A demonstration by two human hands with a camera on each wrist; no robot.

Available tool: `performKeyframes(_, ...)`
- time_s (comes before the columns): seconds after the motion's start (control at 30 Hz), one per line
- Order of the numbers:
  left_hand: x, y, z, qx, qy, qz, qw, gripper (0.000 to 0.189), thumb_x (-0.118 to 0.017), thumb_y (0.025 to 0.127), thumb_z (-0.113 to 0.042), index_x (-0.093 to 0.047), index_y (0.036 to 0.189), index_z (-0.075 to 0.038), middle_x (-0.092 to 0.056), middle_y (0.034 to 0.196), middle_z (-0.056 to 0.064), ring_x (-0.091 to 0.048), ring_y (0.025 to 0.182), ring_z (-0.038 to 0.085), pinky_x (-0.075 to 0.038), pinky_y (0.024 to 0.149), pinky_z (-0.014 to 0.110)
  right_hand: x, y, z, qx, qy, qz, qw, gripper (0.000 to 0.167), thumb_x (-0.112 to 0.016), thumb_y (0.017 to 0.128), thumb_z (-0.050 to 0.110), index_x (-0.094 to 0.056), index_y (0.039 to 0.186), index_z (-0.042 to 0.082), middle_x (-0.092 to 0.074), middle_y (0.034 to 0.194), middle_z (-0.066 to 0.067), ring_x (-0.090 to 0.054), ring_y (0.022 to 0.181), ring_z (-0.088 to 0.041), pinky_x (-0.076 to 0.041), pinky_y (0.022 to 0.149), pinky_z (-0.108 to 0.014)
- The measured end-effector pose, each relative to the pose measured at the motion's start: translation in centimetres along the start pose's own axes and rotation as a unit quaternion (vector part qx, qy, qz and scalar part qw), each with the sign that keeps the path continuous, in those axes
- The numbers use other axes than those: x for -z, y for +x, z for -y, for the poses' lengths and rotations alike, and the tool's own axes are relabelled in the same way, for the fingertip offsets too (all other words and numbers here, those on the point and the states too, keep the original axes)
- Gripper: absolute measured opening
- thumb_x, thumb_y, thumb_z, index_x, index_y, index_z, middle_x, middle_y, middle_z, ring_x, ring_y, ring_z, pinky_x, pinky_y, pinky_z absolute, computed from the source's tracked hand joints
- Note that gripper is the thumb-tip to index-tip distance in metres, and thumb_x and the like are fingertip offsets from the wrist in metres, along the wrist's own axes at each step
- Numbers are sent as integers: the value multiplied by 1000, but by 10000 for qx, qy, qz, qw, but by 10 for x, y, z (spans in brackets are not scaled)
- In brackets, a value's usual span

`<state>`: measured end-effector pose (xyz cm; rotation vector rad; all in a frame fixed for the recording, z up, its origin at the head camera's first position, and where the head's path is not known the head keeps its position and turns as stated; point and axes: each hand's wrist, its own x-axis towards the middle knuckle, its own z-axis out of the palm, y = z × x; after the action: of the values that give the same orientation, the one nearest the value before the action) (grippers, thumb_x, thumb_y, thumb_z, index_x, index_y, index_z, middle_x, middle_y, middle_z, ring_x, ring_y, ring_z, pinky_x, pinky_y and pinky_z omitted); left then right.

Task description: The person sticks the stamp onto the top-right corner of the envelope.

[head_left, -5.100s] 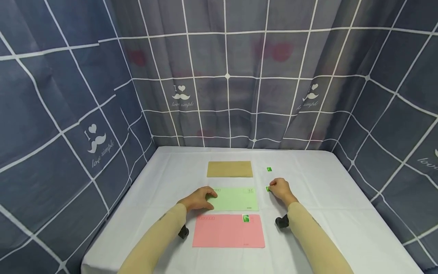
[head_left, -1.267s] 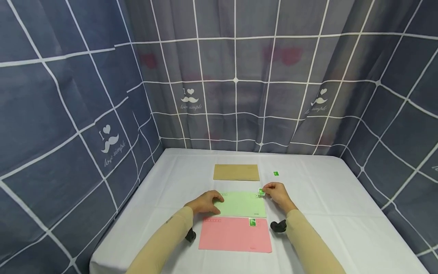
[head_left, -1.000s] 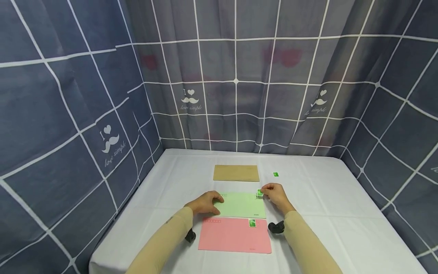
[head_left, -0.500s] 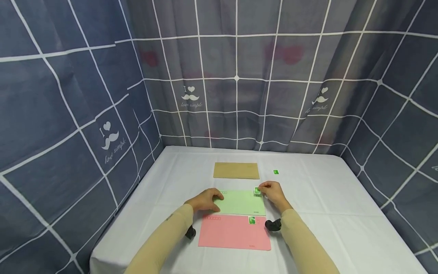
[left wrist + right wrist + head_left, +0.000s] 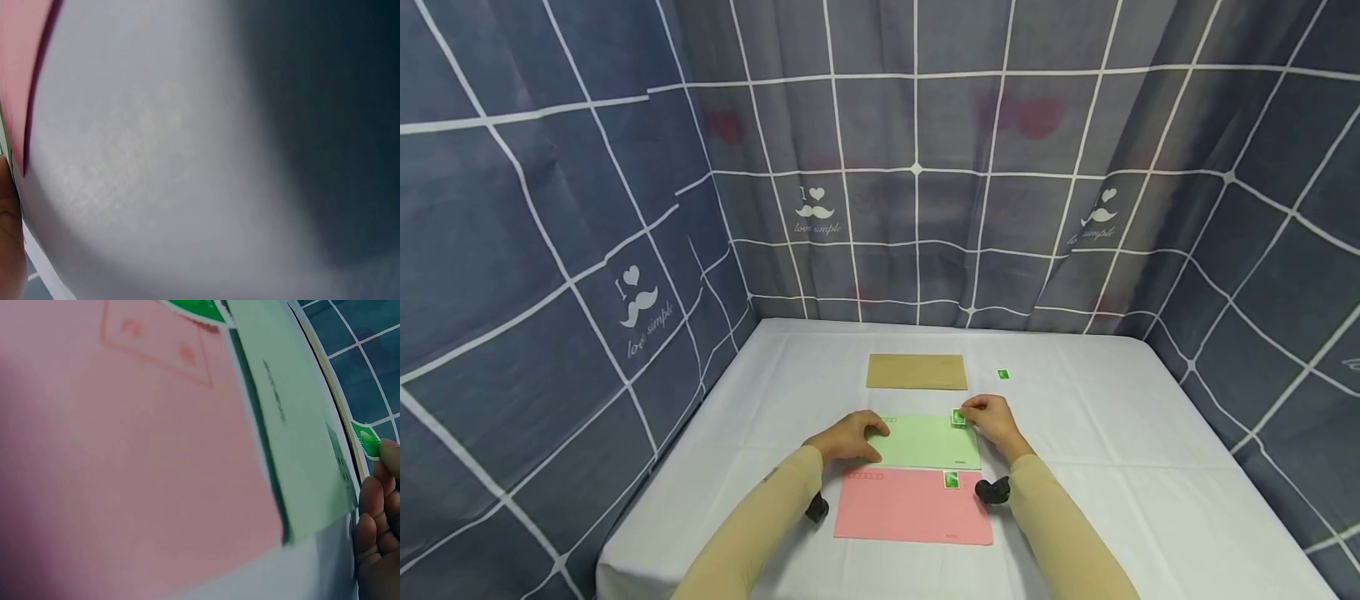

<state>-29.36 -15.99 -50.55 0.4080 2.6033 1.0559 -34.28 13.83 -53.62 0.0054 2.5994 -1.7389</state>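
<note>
A light green envelope (image 5: 921,443) lies in the middle of the table. My left hand (image 5: 847,436) rests on its left end, thumb and fingers spread apart. In my right hand (image 5: 996,418) a green postage stamp (image 5: 958,418) is pinched between thumb and fingers. From the head, this stamp overlaps the envelope's upper right corner, over the printed box; the right wrist view shows the stamp (image 5: 367,440) tilted at the fingertips. Close below lies a pink envelope (image 5: 910,512) bearing another green stamp (image 5: 951,480) near its upper right corner. The left wrist view shows little of the left hand (image 5: 9,231).
Behind the green envelope lies a brown envelope (image 5: 917,372). A loose green stamp (image 5: 1003,374) is to its right on the white tablecloth (image 5: 1112,433). Grey-blue checked curtains (image 5: 880,208) surround the table's back and sides.
My right hand has carried the stamp left, from the table onto the green envelope's upper right corner. The green envelope has come closer to the pink one. The left hand stays on it.
</note>
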Motion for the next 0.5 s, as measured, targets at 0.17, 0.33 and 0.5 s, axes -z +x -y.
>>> performKeyframes(0.17,0,2,0,-35,57,2,10000,44,-88,73,-5,-69,113,-9,-63,126,5,-54,128,29,-40,115,47,-2,2,1,101,-139,64,9998,8,-69,91,5,-71,91,-3,-67,84,-8,-56,74,-14,-48,64,-22)
performKeyframes(0.33,1,4,0,0,86,-27,10000,43,-88,72,-5,-70,111,-10,-63,127,5,-54,128,29,-39,115,46,-3,3,2,111,-160,57,9998,7,-69,91,4,-71,91,-3,-67,83,-8,-56,73,-14,-48,63,-23)
performKeyframes(0.5,-1,4,2,8,115,-4,9999,42,-88,72,-5,-70,110,-11,-64,124,4,-55,126,27,-40,115,45,-6,2,1,49,-259,106,9996,7,-71,91,5,-71,91,-2,-67,84,-8,-56,73,-14,-47,62,-23)
